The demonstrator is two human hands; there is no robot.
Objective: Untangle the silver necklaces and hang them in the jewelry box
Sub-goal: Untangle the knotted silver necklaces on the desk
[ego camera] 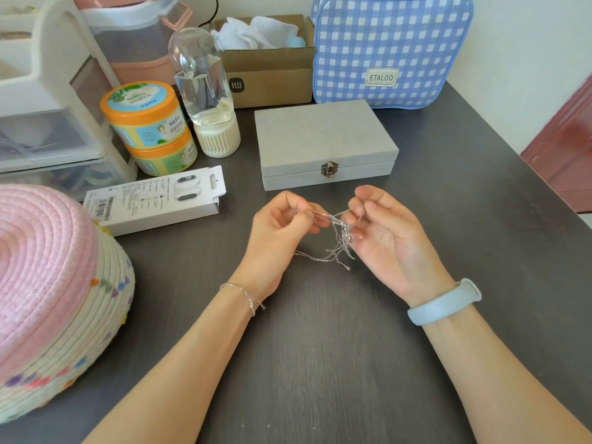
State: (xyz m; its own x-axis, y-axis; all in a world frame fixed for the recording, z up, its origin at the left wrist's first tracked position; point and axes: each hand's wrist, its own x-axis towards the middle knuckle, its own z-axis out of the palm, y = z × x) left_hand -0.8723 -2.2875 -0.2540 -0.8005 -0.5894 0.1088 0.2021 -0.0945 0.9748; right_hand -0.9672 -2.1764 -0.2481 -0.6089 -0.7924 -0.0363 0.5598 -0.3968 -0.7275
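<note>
Nearest, at the table's (448, 193) left edge, sits a pink-topped woven basket (48, 283). Toward the middle of the dark table, both forearms reach forward; the left wrist wears a thin silver bracelet (245, 294), the right a pale blue band (445, 304). The left hand (278, 230) has its fingers curled, pinching strands of the tangled silver necklaces (336, 233); the right hand (384, 232) pinches the same tangle from the other side. The chains are stretched between the fingertips, with loose ends hanging toward the tabletop. Just beyond the hands lies the grey jewelry box (323, 141), lid closed and clasp fastened. Left of it lies a white carton (157, 200), then stacked orange-lidded jars (149, 126) and a clear bottle (205, 91). At the far edge stand a cardboard box (272, 72) and a blue gingham bag (390, 49).
</note>
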